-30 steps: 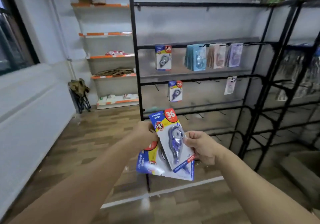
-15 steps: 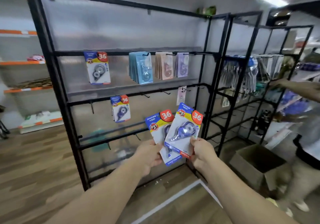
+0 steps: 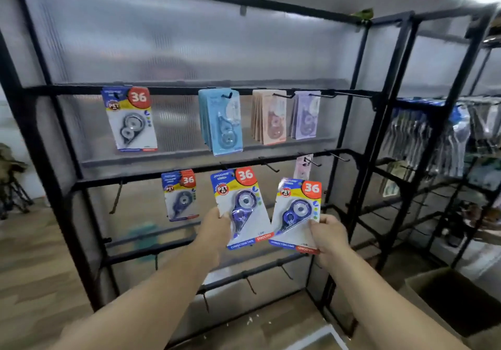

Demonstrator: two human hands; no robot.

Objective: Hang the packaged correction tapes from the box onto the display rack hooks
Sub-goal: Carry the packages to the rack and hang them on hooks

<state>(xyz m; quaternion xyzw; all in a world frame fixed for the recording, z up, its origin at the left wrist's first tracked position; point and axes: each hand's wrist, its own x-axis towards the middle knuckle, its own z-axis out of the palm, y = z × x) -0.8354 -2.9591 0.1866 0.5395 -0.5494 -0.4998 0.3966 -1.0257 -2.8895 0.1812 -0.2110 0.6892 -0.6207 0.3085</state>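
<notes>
**A:** What is hanging on the left part of the display rack (image 3: 176, 89)?

**B:** A black-tape pack (image 3: 130, 119) is hanging from the rack's upper rail, near its left post. Lower and a little to the right, a small stack of purple-tape packs (image 3: 180, 195) is hanging from the rack's second rail.

**A:** What are the hands doing?

**B:** Both are reaching out in front of the rack's middle. The left hand (image 3: 214, 230) is gripping the left pack (image 3: 242, 206), a carded correction tape, by its left edge. The pack's top is reaching the second rail, but I cannot tell if it is touching a hook. The right pack (image 3: 296, 214) is leaning slightly just to its right, and their lower corners are meeting or nearly meeting. The right hand (image 3: 329, 235) is pinching that pack's lower right corner.

**A:** And higher up?

**B:** Pale-blue packs (image 3: 221, 122), tan packs (image 3: 269, 116) and lilac packs (image 3: 305, 116) are hanging side by side from the rack's upper rail.

**A:** And to the right of the rack?

**B:** A neighbouring rack (image 3: 423, 132) is carrying blurred packaged goods. An open cardboard box (image 3: 455, 295) is sitting on the floor near the display rack's lower right corner.
</notes>
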